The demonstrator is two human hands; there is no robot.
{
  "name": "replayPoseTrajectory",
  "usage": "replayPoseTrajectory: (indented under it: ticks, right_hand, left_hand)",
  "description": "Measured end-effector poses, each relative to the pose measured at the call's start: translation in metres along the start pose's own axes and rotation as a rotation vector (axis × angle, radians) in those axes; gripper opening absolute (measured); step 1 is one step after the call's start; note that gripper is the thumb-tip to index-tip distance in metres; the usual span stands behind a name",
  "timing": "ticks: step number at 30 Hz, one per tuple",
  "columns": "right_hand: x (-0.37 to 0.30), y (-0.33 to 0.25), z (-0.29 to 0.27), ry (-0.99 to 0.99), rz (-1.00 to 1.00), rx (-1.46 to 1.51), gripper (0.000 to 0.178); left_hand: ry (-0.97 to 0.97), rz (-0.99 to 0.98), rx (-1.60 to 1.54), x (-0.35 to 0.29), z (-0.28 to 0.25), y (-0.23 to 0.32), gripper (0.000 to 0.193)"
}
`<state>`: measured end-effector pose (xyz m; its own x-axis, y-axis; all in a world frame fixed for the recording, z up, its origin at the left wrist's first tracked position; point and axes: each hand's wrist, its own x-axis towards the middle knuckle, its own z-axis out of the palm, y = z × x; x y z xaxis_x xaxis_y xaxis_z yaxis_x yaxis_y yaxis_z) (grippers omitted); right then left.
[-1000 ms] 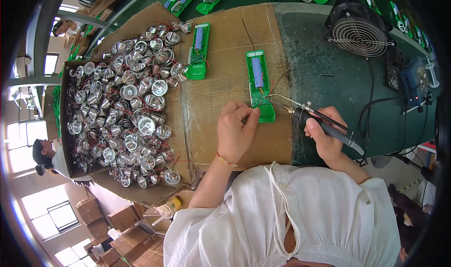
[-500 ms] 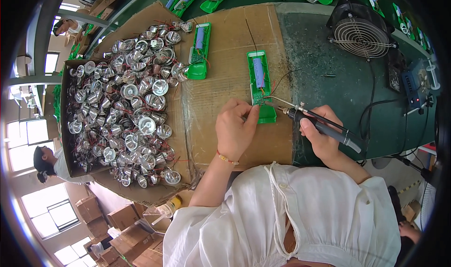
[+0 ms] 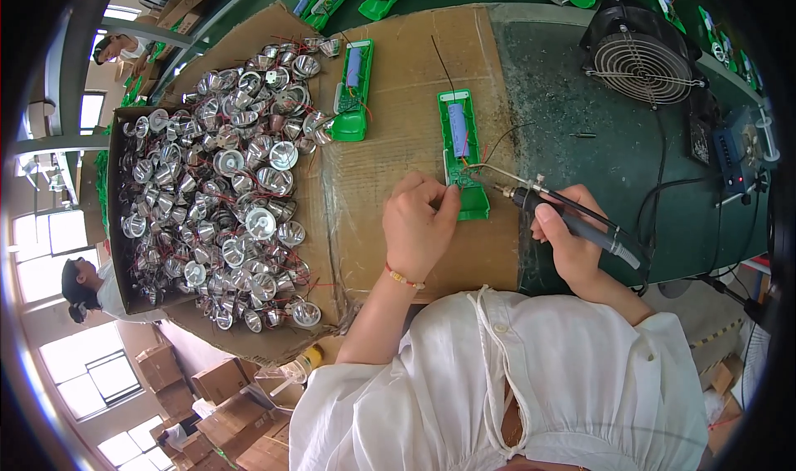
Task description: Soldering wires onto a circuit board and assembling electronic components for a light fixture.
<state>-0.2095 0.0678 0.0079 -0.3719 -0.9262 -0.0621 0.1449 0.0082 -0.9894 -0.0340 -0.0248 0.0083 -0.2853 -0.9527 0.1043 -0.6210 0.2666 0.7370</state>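
Observation:
A green plastic housing (image 3: 473, 204) lies on the cardboard in front of me. It holds a purple battery cell (image 3: 458, 129) and a small green circuit board (image 3: 461, 177), with thin wires sticking out. At the board's left side, my left hand (image 3: 421, 222) is closed in a pinch; whatever is between its fingertips is hidden. My right hand (image 3: 572, 237) grips a soldering iron (image 3: 572, 222) like a pen, its tip pointing left toward the board. A thin metal solder feed tube (image 3: 506, 174) runs along the iron, its end close over the board. Contact is too small to tell.
A cardboard box (image 3: 124, 272) heaped with silvery reflector cups (image 3: 232, 197) stands left. Another green housing (image 3: 352, 98) lies beside it. A black fan (image 3: 634, 65) and a blue control box (image 3: 731, 160) with cables stand right. Several housings line the far edge. Two other people are at left.
The soldering iron's tip has drawn back slightly to the right from the board. My left hand stays pinched at nearly the same place. Another person's hand at lower right is out of sight.

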Motion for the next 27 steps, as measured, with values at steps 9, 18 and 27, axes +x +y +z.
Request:
replayPoseTrajectory:
  ticks: [9,18,27]
  right_hand:
    - [0.004,0.006,-0.009,-0.006,-0.128,-0.045,0.015]
    - [0.013,0.009,-0.042,0.155,-0.151,-0.092,0.014]
    - [0.016,0.013,-0.038,0.172,0.002,-0.018,0.012]
  left_hand:
    - [-0.038,-0.087,0.036,0.002,-0.005,0.004,0.015]
    - [-0.391,-0.181,0.05,0.038,-0.012,0.007,0.018]
    - [0.159,0.178,0.413,0.252,-0.01,0.013,0.041]
